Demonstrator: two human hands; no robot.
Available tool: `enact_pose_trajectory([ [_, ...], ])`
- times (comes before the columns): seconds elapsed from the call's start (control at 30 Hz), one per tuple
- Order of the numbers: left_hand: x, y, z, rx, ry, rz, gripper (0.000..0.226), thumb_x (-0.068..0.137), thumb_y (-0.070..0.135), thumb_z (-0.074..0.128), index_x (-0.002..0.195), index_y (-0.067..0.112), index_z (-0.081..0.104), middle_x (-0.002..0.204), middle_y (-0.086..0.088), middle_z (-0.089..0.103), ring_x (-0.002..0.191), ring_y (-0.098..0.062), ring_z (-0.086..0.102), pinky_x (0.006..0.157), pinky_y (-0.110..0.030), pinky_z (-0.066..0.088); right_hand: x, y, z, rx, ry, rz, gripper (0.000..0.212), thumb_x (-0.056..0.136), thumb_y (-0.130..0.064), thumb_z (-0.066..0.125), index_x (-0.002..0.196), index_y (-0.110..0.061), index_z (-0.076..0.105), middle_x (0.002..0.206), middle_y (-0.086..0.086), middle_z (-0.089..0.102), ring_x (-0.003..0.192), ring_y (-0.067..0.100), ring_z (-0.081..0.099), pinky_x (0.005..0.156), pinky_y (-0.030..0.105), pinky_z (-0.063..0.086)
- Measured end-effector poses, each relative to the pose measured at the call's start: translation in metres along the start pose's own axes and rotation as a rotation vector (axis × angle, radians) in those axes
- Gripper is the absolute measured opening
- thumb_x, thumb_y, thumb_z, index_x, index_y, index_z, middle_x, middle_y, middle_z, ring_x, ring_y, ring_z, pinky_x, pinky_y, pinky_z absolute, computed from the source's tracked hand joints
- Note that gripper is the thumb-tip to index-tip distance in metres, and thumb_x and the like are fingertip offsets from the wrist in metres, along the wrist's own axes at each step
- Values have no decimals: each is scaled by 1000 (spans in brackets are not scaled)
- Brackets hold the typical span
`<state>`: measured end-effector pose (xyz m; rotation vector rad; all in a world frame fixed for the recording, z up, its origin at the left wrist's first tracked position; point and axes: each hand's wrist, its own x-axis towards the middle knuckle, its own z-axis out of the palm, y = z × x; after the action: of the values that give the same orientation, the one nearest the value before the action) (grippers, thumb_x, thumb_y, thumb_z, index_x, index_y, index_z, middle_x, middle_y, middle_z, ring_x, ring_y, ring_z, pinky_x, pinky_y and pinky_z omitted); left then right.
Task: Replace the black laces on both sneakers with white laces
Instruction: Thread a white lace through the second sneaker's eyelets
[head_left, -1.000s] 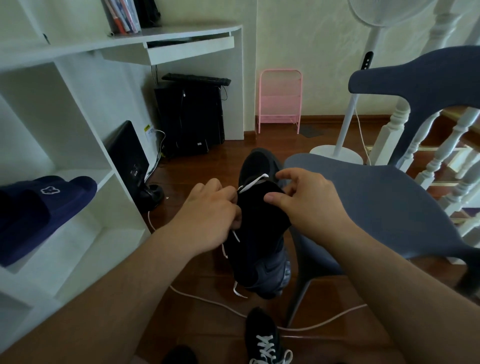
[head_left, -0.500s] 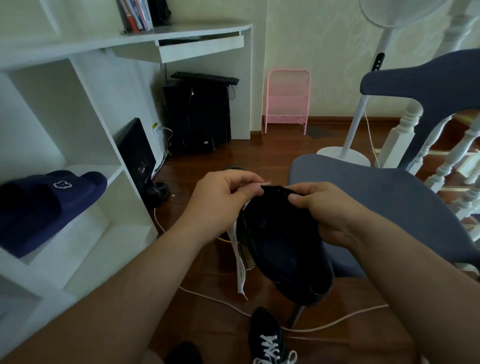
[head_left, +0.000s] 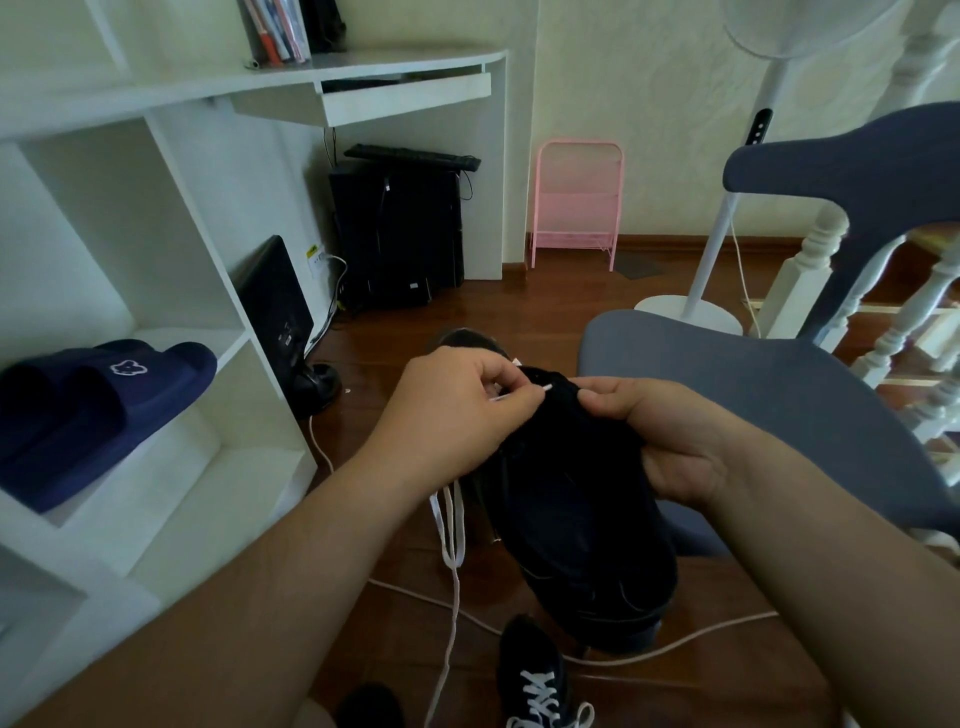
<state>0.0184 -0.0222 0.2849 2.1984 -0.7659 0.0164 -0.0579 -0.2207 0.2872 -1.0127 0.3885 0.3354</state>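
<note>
Both hands are up on the black sneaker, which I'm holding in the air over the wooden floor, just in front of the blue chair. Left hand pinches the tip of the white lace at the shoe's top edge; right hand curls round the sneaker's far side, thumb and fingers gripping it. Two strands of that lace dangle below my left wrist, one trailing on down toward the floor. My forearms cover much of the shoe, so I can't count its eyelets. Down at the bottom edge sits the second sneaker, white laces crossed on it. That makes two sneakers. A white cable snakes across the floor beneath. To my left, the white shelf unit carries navy slides; further back stand a black computer tower, a pink rack and one fan stand.
</note>
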Motion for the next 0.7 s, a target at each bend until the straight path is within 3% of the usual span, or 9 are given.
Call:
enact_pose_trajectory([
  [0.07,-1,2,1,38,17,10,14,96,48,71,87,40,79,79,19,74,80,4,68,73,-28,62,-2,1,3,-26,-16,-21,38,107,-4,39,129,-5,70,125,23,71,114,33,71,86,41,63],
  [0.27,1,6,0,47,49,-17,16,96,46,70,86,37,78,75,11,74,74,-6,70,70,-44,63,-9,1,11,-139,-35,-129,37,106,-3,40,121,-6,75,118,21,74,107,30,74,77,34,64],
  [0.37,0,4,-1,74,49,-29,17,96,47,69,85,37,76,74,10,73,73,-6,70,69,-45,63,-11,3,14,-314,7,-260,33,105,-1,47,116,-9,77,112,15,77,104,26,75,79,29,63],
  [0.5,2,3,4,169,61,-24,17,96,50,69,84,39,72,77,15,70,78,-3,65,73,-42,60,-8,9,16,-978,180,-530,41,102,-9,60,136,-30,65,117,-18,71,107,-1,67,84,13,55],
  [0.6,3,0,7,82,52,-40,11,95,48,72,86,43,73,90,19,71,94,-3,65,85,-41,57,-4,12,16,-987,212,-551,46,101,-10,62,142,-30,61,124,-19,68,113,-3,63,93,15,53],
  [0.7,4,0,11,36,79,-59,11,94,51,73,92,41,78,96,20,73,99,-3,65,88,-39,56,-2,15,15,-929,222,-554,43,100,-8,62,135,-31,67,115,-20,72,107,-6,66,83,9,54],
])
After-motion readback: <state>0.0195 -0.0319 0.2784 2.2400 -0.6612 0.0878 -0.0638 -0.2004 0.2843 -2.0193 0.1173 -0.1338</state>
